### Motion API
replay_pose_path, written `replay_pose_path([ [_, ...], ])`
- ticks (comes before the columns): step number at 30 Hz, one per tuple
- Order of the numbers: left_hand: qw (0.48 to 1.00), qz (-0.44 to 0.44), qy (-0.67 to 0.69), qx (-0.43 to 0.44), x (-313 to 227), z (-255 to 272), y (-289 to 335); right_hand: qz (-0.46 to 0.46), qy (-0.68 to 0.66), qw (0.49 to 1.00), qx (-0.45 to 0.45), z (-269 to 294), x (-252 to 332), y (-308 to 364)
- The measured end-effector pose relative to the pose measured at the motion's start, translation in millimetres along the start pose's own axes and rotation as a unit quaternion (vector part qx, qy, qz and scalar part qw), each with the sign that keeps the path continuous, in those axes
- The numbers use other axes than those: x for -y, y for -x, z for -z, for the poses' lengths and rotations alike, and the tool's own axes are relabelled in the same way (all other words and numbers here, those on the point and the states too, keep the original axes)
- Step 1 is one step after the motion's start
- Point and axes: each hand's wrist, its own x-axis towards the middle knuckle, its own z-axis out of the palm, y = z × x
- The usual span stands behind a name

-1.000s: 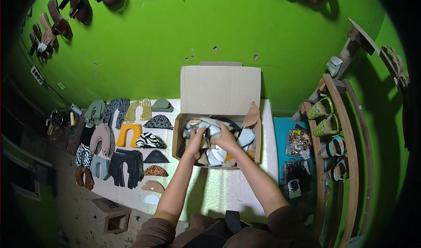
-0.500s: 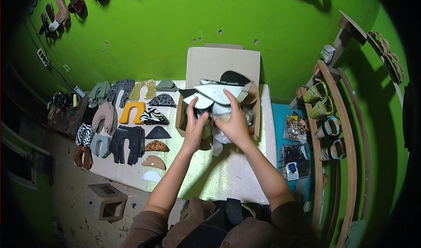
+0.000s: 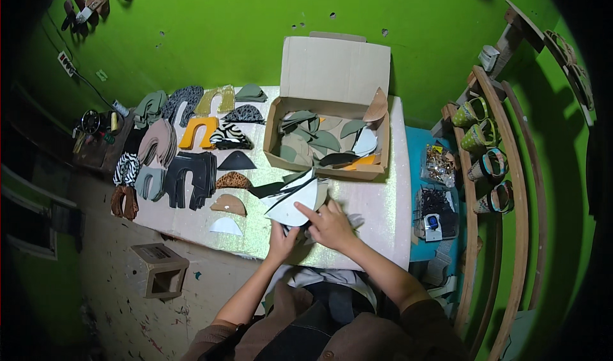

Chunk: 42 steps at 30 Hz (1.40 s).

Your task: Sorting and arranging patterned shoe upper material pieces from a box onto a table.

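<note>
Both hands hold a loose bundle of half-moon leather pieces (image 3: 290, 206), white, black and grey-green, over the near part of the table. My left hand (image 3: 282, 241) grips the bundle from below, its fingers partly hidden under the pieces. My right hand (image 3: 332, 227) is closed on the right side, its index finger lying across the top white piece. Just beyond stands an open cardboard box (image 3: 272, 131), holding more half-moon pieces (image 3: 322, 140) in green, tan, white, black and orange. A tan piece (image 3: 377, 105) leans on its right wall.
Sorted piles lie left on the table (image 3: 383, 233): arch-shaped pieces (image 3: 190, 179) and half-moon stacks (image 3: 235, 180). At right, clear containers (image 3: 437, 166) sit on a blue surface beside a wooden rack (image 3: 498, 233) with sandals (image 3: 476, 137). A wooden stool (image 3: 159, 271) stands on the floor.
The hands have drawn the bundle back from over the box, toward me. The pieces inside the box now show. My right index finger now lies on the white piece. The view has shifted.
</note>
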Motion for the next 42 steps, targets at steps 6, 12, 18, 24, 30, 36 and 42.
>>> replay_pose_path([
  [6,0.972,0.012,-0.23,-0.038,-17.0,1.9,-7.1,-0.168,-0.014,0.984,-0.051,12.7,-17.0,17.2],
  [12,0.964,0.057,-0.261,0.011,12.4,25.5,-10.0,-0.181,0.032,0.979,-0.091,20.6,-36.9,29.8],
  [18,0.922,0.055,-0.377,0.072,18.7,5.5,2.1,-0.254,-0.013,0.967,0.024,-6.7,-22.4,63.7],
  [24,0.947,0.023,-0.304,0.099,24.4,-27.8,6.3,-0.178,0.067,0.978,0.085,-41.2,-32.9,70.2],
  [30,0.947,0.057,-0.302,0.096,13.3,-39.1,-54.9,-0.185,0.13,0.974,0.028,-38.4,-57.2,23.7],
  [36,0.919,0.115,-0.361,0.114,-18.8,-29.6,-76.5,-0.228,0.031,0.973,-0.016,-8.9,-66.9,1.7],
  [42,0.923,0.02,-0.376,0.076,-33.5,7.2,-44.2,-0.247,-0.116,0.958,-0.087,18.2,-59.6,20.9],
])
